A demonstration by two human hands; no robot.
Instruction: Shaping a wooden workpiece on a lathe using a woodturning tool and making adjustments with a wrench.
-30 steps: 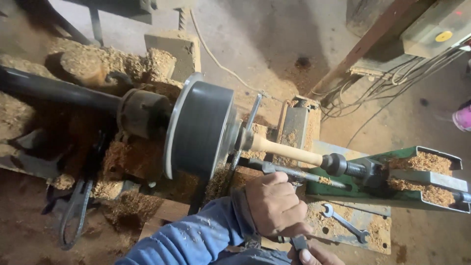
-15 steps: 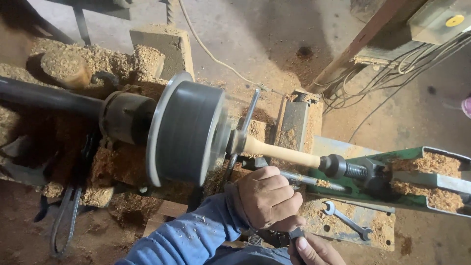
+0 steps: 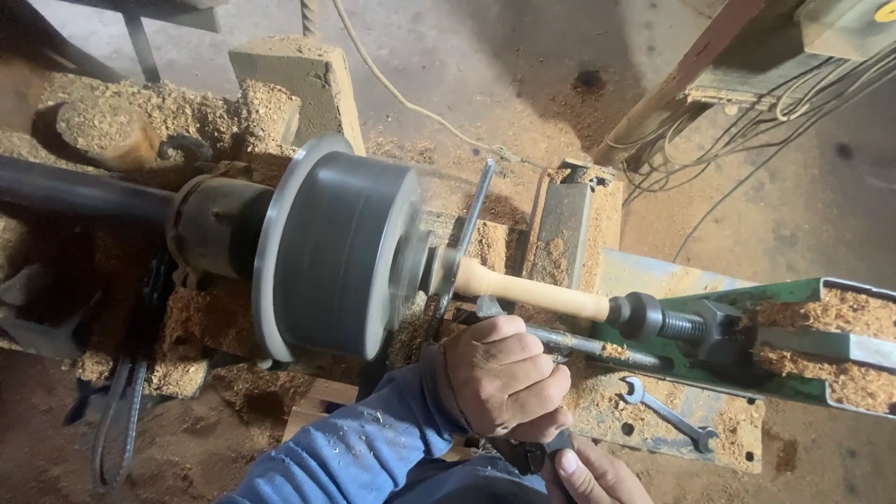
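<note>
I had my left hand (image 3: pixel 504 378) low in the frame, fingers curled tight together over the metal shaft of a chisel (image 3: pixel 579 343), knuckles up, thumb tucked out of sight. My blue sleeve (image 3: pixel 364 448) ran down from it, flecked with wood chips. My right hand (image 3: pixel 588 474) sat at the bottom edge, only partly in view; its thumb and fingers were closed round the dark handle end of the same chisel, though how firmly I could not tell.

The chisel lay along a grey rest bar, its tip near the headstock end of the spindle (image 3: pixel 532 289). That spindle, a pale wooden rod, was held level between the big grey pulley (image 3: pixel 336 257) on the left and the black tailstock centre (image 3: pixel 644 315) on the right, just above my left hand. The pulley's face looked blurred.

A green tailstock frame (image 3: pixel 747 303) stretched to the right, sawdust (image 3: pixel 840 313) heaped in its channel. A spanner (image 3: pixel 667 413) lay flat on the dusty plate below it, near my right hand but apart from it. More sawdust was piled behind the pulley, and cables (image 3: pixel 775 121) hung at upper right.
</note>
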